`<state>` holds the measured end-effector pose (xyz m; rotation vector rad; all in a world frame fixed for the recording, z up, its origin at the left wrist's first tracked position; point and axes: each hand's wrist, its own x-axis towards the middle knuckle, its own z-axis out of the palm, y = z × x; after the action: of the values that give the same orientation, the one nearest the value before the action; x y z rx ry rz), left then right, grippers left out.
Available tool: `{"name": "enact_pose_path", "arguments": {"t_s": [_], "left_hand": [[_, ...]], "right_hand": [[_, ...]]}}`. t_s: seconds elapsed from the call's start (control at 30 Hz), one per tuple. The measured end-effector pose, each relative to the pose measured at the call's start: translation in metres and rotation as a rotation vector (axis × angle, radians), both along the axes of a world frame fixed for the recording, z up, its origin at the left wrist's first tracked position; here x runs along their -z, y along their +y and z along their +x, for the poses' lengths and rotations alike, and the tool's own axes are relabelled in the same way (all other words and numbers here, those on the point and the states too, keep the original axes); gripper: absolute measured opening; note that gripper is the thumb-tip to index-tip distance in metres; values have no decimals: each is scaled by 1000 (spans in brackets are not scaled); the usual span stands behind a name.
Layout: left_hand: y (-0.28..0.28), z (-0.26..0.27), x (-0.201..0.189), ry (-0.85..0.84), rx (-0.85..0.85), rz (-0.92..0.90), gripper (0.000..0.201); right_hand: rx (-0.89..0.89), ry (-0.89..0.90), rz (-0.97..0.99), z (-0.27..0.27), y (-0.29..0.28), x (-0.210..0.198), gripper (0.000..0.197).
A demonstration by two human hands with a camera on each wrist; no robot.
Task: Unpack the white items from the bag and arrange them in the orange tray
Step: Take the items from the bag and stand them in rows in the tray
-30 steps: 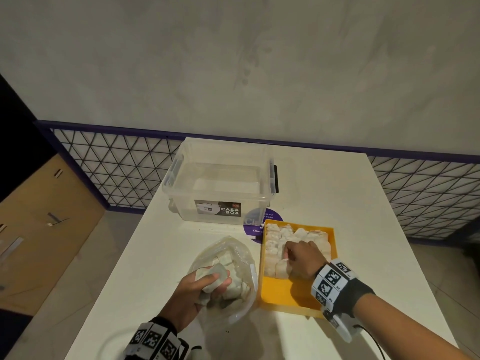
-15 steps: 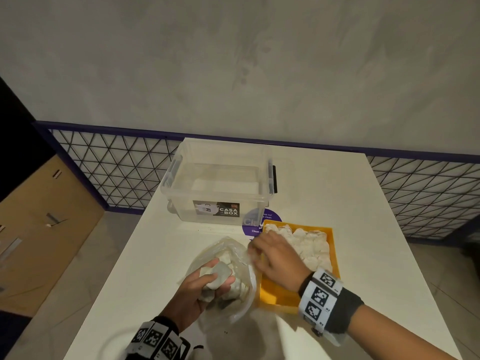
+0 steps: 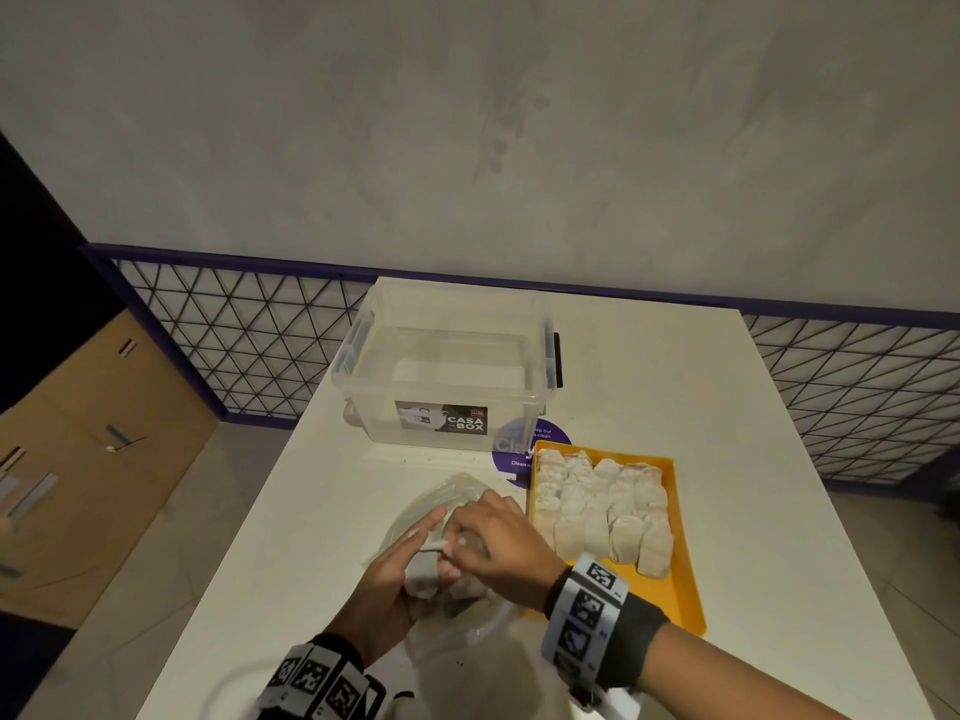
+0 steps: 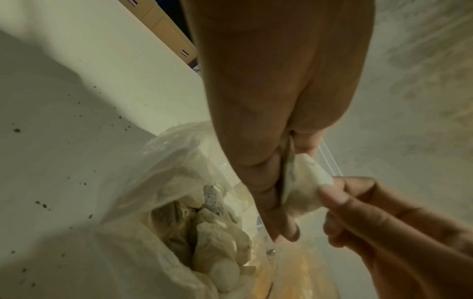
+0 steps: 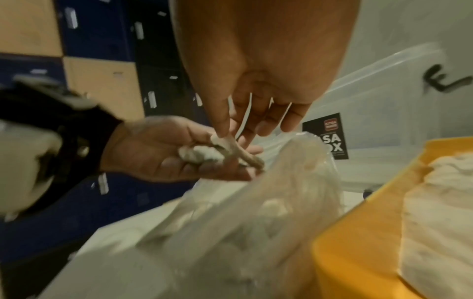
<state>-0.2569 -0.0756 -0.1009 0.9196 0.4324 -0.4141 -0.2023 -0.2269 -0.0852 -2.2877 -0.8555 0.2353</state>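
A clear plastic bag [image 3: 457, 491] lies on the white table and holds several white pouches [image 4: 217, 242]. Over its mouth my left hand [image 3: 415, 556] grips one white pouch [image 3: 422, 571], also visible in the left wrist view [image 4: 304, 190]. My right hand [image 3: 460, 543] has come in from the right and pinches the top corner of that same pouch with thumb and forefinger [image 4: 332, 194]. Just right of the bag sits the orange tray [image 3: 680, 595], its far part filled with rows of white pouches [image 3: 602, 511]. The near end of the tray is bare.
A clear lidless storage box [image 3: 452, 376] with a black label stands behind the bag and tray. A purple round sticker [image 3: 545, 439] lies between the box and the tray. The table's left edge [image 3: 249, 511] drops to the floor. Wire mesh lines the wall behind.
My right hand left the pouches in the tray, moved left across the bag and now pinches the pouch in my left hand. The left hand stayed over the bag with that pouch.
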Motion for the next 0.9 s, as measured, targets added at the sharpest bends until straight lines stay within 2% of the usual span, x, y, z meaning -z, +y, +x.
{"name": "enact_pose_path", "arguments": {"t_s": [0.1, 0.13, 0.17, 0.27, 0.47, 0.57, 0.63, 0.73, 0.8, 0.9], "left_hand": [[0, 1, -1, -58, 31, -39, 81], [-1, 0, -1, -84, 49, -15, 90], [-1, 0, -1, -101, 63, 10, 88], [-2, -1, -2, -86, 70, 51, 53], [-2, 0, 1, -68, 57, 163, 31], [-2, 0, 0, -89, 66, 176, 22], [-2, 0, 1, -87, 74, 186, 21], [1, 1, 9, -65, 83, 190, 37], [2, 3, 12, -57, 97, 190, 38], [3, 4, 13, -39, 74, 139, 49]], "right_hand": [[113, 210, 153, 12, -7, -9, 5], [133, 278, 201, 15, -8, -10, 8], [144, 334, 230, 18, -9, -11, 13], [155, 356, 217, 22, -12, -14, 12], [169, 339, 209, 20, -12, -15, 16], [143, 274, 133, 20, -11, -16, 18], [140, 237, 120, 20, -11, -17, 15], [143, 256, 139, 21, -16, -20, 10], [149, 266, 135, 22, -22, -25, 9], [229, 241, 152, 28, -38, -38, 8]]}}
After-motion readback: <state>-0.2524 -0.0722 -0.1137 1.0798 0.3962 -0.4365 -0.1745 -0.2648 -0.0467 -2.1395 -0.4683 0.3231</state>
